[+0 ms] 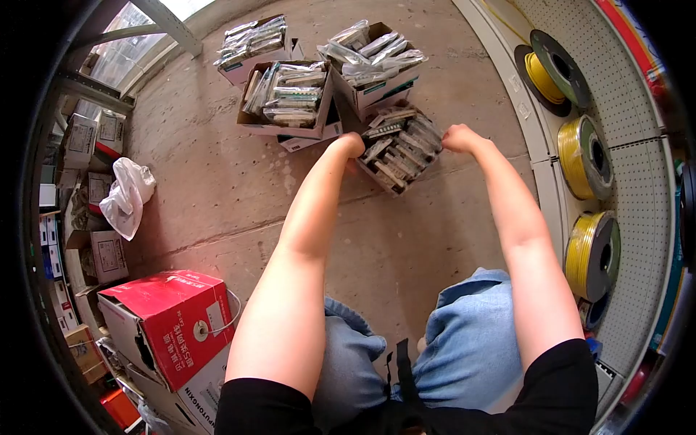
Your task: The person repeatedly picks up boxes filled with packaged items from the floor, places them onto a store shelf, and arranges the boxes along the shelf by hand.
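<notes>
Cardboard box [380, 181] of packs [400, 148] between left hand [351, 145] and right hand [462, 138]: right fingers curled, left ones hidden, pinch unclear. Hold level, pressing both sides evenly.

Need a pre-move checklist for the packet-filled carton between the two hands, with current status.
1. Left grip at the small carton's left side: ok.
2. Right grip at its right side: ok.
3. Fingers closed firmly on both sides: cannot tell.
4. Plastic-wrapped packets inside the walls: ok.
5. Gap to the filled carton behind: cannot tell; they overlap in view.
6. Right grip apart from the middle yellow spool: ok.
</notes>
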Available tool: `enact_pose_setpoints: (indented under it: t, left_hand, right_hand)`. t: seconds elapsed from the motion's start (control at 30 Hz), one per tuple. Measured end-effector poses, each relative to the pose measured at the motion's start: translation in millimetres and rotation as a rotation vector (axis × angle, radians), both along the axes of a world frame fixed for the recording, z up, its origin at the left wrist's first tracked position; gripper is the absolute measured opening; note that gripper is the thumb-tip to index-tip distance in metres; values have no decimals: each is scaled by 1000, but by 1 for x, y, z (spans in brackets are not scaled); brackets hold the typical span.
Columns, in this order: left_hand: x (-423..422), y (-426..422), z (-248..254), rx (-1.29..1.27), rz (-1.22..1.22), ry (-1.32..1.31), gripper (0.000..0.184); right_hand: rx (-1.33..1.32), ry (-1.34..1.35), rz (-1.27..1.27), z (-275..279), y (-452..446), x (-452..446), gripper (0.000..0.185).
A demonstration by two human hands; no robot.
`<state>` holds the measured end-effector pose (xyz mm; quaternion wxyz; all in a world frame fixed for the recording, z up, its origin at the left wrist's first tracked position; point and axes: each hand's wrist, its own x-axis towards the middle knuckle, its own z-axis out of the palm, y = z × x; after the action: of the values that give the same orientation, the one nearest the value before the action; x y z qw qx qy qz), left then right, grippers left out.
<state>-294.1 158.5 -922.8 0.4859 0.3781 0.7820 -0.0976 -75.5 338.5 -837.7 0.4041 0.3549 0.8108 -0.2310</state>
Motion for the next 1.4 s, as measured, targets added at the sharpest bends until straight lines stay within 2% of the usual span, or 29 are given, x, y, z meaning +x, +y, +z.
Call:
enact_pose_setpoints:
  t: [0.07,0.1,0.13,0.17,0.2,0.23,0.3,0.33,0.4,0.47,0.5,0.57,0.6,0.7,0.8,0.9,1.03,1.1,1.13,1.17,1.23,1.27,1.37,1.4]
  left_hand:
    - [1,-3,4,217,151,-16,25]
    - [10,-11,33,405,377,-49,27]
    - [17,-9,48,460,406,-36,37]
    - [10,-6,47,584,434,-265,50]
    - [14,-1,47,714,517,-268,54]
    - [19,4,46,843,601,-271,58]
    - [17,14,47,794,417,-125,59]
    - [16,19,46,766,325,-53,59]
    - [20,22,44,658,180,97,55]
    - [31,19,39,452,283,109,58]
    - [37,14,37,348,335,114,59]
    - [44,2,83,46,387,-171,80]
    - [44,-3,76,-22,523,-222,85]
    - [41,-6,70,-265,391,-343,87]
    - [49,-10,83,-121,414,-406,79]
    - [44,-7,63,133,568,-357,74]
    - [43,7,70,360,627,-205,79]
    - [33,15,48,554,736,-163,80]
    - [34,16,45,675,806,-173,72]
    - [30,17,43,719,838,-275,78]
    - [24,20,33,909,835,-257,72]
    - [16,26,24,859,775,-187,59]
    - [8,29,-1,540,316,230,47]
    - [14,24,14,422,306,104,44]
  right_hand:
    - [-203,-45,-112,-7,3,9,44]
    - [-306,-69,-170,-10,2,15,44]
    - [-485,-145,-229,-7,-3,20,44]
    - [-664,-220,-288,-4,-9,24,43]
    - [-843,-295,-345,0,-14,26,44]
    - [-862,-264,-368,6,-17,24,43]
    - [-900,-198,-415,18,-21,23,42]
    - [-796,-89,-406,12,-14,22,40]
    - [-379,225,-427,13,-8,10,38]
    - [169,455,-129,12,-4,7,42]
    - [247,506,-42,2,-3,9,45]
    - [401,605,134,-29,-6,14,53]
    - [319,547,140,-34,-11,12,62]
    - [129,437,57,-37,-15,1,63]
    - [189,333,73,-27,-18,-1,60]
    - [145,214,60,-16,-17,5,59]
    - [92,111,70,7,-21,16,60]
    - [-341,-5,-140,-24,-2,29,59]
    - [-558,-62,-247,-26,0,33,60]
    - [-662,-36,-347,-28,1,40,60]
    - [-869,20,-545,-5,-14,53,59]
    - [-878,44,-592,-6,-18,55,55]
    - [-683,25,-514,-42,-6,45,61]
    - [-613,73,-489,-48,-7,44,60]
